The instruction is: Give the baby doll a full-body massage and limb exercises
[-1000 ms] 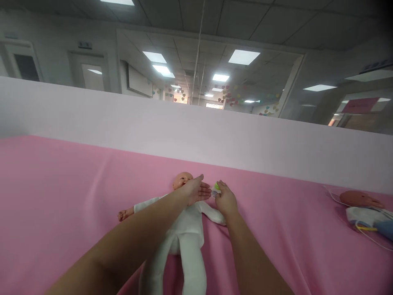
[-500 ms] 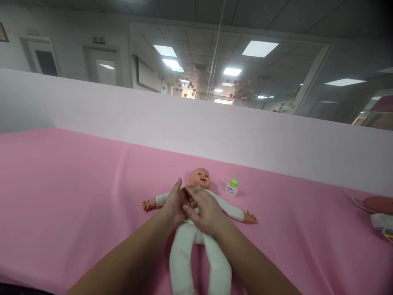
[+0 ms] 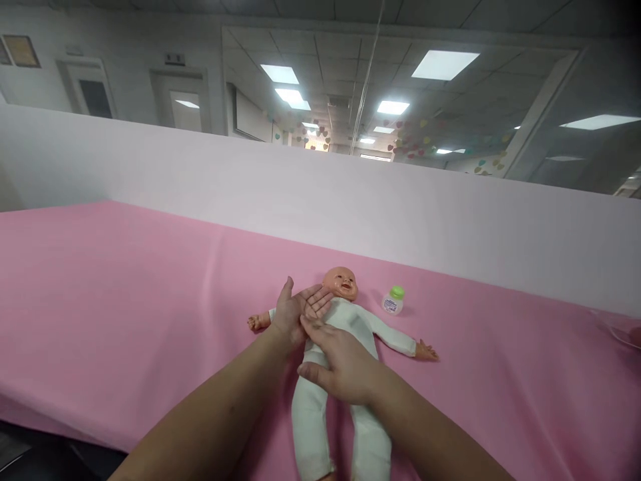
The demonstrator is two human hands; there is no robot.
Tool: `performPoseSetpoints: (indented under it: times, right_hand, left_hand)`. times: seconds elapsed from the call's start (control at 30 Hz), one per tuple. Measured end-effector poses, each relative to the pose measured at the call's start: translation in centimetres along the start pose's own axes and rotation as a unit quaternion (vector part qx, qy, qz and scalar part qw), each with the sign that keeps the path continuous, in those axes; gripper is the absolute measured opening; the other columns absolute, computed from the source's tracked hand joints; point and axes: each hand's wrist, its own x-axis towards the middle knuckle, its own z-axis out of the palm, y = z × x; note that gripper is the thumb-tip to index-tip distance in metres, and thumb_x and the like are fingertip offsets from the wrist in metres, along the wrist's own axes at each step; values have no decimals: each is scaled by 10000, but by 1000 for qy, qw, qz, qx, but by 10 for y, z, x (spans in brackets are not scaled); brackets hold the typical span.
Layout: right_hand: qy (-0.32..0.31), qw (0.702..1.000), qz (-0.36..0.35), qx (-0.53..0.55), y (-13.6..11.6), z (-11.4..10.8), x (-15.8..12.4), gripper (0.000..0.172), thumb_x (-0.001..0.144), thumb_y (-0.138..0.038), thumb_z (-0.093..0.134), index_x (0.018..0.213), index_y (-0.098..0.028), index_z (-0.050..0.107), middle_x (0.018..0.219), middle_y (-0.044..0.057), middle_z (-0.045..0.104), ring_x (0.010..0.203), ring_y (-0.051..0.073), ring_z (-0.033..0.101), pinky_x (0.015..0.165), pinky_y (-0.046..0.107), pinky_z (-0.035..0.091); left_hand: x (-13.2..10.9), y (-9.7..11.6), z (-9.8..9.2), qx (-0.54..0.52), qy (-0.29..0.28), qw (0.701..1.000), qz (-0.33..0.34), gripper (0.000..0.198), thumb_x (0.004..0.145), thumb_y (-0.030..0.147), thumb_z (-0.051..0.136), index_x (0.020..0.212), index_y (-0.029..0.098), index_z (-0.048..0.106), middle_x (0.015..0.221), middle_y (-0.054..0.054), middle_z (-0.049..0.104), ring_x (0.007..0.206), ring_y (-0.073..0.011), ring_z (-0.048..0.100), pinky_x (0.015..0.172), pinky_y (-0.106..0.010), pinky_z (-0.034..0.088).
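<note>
A baby doll (image 3: 350, 321) in a white suit lies on its back on the pink cloth, head toward the far wall and arms spread. My left hand (image 3: 296, 311) hovers palm up over the doll's shoulder, fingers stretched out. My right hand (image 3: 336, 364) lies flat, palm down, over the doll's belly, its fingertips touching the left palm. Neither hand holds anything. A small white bottle with a green cap (image 3: 393, 301) stands upright on the cloth just right of the doll's head, apart from both hands.
The pink cloth (image 3: 125, 280) covers a wide table that ends at a pale partition wall (image 3: 300, 194) behind the doll. A thin white cable (image 3: 618, 334) shows at the far right edge. The table's near edge drops off at the lower left.
My right hand let go of the small bottle, which now stands by the doll's head. Both hands came together over the doll's chest and the right palm slid back along the left.
</note>
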Motion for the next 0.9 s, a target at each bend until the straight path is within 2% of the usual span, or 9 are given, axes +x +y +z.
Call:
performPoseSetpoints:
  times: [0.1,0.17,0.27,0.43,0.5,0.63,0.8,0.9]
  right_hand:
    - [24,999,-2,25,-2,4,1,934,981,-653,542,1656,-113,190,1688,194,254,1577,336,253,1269,530,291]
    - [32,999,4,17,2,6,3,953,968,-656,565,1659,-124,182,1703,190,204,1588,352,207,1280,555,250]
    - [29,999,29,1,7,8,6,945,960,-644,588,1653,-117,221,1701,196,209,1589,359,200,1291,559,222]
    - [24,998,58,-16,5,11,8,943,958,-608,596,1642,-70,233,1704,199,197,1599,346,165,1310,528,178]
    - [27,997,68,-16,2,12,8,931,950,-572,615,1642,-77,238,1702,190,213,1595,345,184,1308,522,190]
    - [45,996,70,-24,-2,14,10,926,902,-479,678,1627,-59,284,1683,202,271,1577,356,245,1303,507,213]
    - [60,997,46,-32,-2,14,13,902,901,-474,650,1601,-8,324,1650,235,339,1556,363,299,1292,492,246]
    - [66,997,34,-30,-5,12,12,822,910,-469,620,1558,-7,410,1578,242,462,1493,361,420,1250,477,340]
  left_hand:
    - [-3,-8,3,-15,-45,999,-26,896,936,749,455,1468,30,505,1417,-307,608,1303,-367,634,1052,-473,549]
    - [-5,-14,5,-17,-65,997,-49,940,920,782,439,1475,26,502,1432,-315,594,1325,-385,613,1091,-514,514]
    - [-5,-18,5,-13,-67,996,-66,954,921,782,435,1476,10,498,1443,-315,587,1348,-383,594,1137,-511,471]
    - [-1,-19,0,-3,-63,997,-50,919,945,741,440,1508,14,463,1444,-300,594,1352,-374,591,1166,-519,437]
    - [-1,-19,-2,-1,-64,997,-53,921,946,732,450,1538,27,422,1439,-299,598,1348,-384,593,1159,-546,438]
    - [0,-18,-5,12,-57,997,-48,898,975,684,443,1561,7,378,1424,-310,604,1335,-373,608,1155,-515,448]
    - [4,-14,-10,21,-74,996,-34,941,963,701,455,1585,5,345,1435,-309,598,1351,-377,594,1171,-490,437]
    - [9,-6,-16,14,-80,996,-26,918,980,696,414,1605,31,318,1455,-301,584,1343,-366,603,1175,-480,435]
